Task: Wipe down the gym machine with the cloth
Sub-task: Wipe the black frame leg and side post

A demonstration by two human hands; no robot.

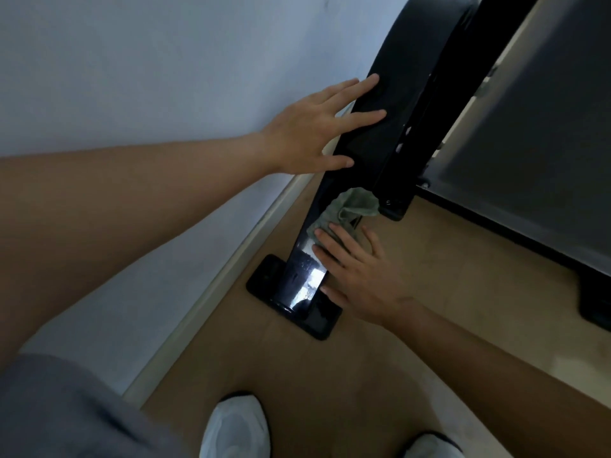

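1. Right fingers [330, 241] are out straight and a little apart. The tips press flat onto the cloth [350, 206], with no curl and no pinch.
2. The right hand [360, 276] is low on the post [380, 133], back of the hand up, lying across the post's right edge. One digit rests on the glossy face below the cloth.
3. The cloth is green and bunched. It lies on the lower part of the post, just under the end of a second black bar [396, 193], and its near edge is pinned beneath the fingertips.
4. Higher up, the left fingers [360, 117] are straight and fanned wide, flat against the post and holding nothing.
5. The left hand [307, 133] has its palm hanging off the post's left edge, on the wall [132, 77] side.
6. The machine [429, 44] is black and glossy. Its post slants from a foot [264, 272] on the floor [429, 276] up toward the top right.
7. A bright reflection shines on the post's lower face, just beside the right hand.
8. The foot sits near the skirting [231, 259].
9. A dark panel [545, 143] fills the right side.
10. Two white shoes [236, 424] show at the bottom edge, and there is grey fabric [49, 408] in the lower left.
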